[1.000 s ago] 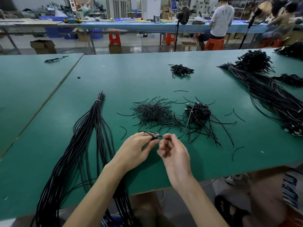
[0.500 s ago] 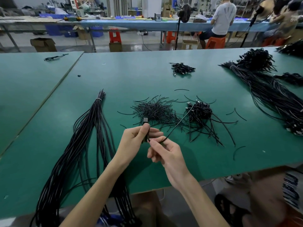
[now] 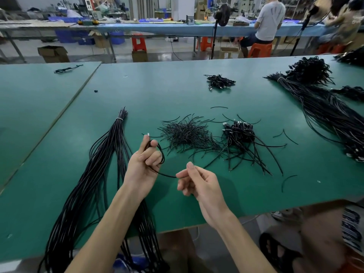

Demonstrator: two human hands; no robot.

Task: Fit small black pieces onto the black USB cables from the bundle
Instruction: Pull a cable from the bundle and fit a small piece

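The hands have drawn apart: the left hand (image 3: 144, 164) now lifts the thin black USB cable (image 3: 167, 174), looped round its curled fingers with the silvery plug (image 3: 147, 134) poking up, so coiling seems begun. The right hand (image 3: 199, 182) pinches the trailing length with curled fingers, above the near green table (image 3: 246, 190), near the heap of small black pieces (image 3: 187, 133).

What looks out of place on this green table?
Thin black curved strands lie scattered away from the tangled black strand heap, and one small black piece sits alone, farther back and left. Nothing looks damaged.
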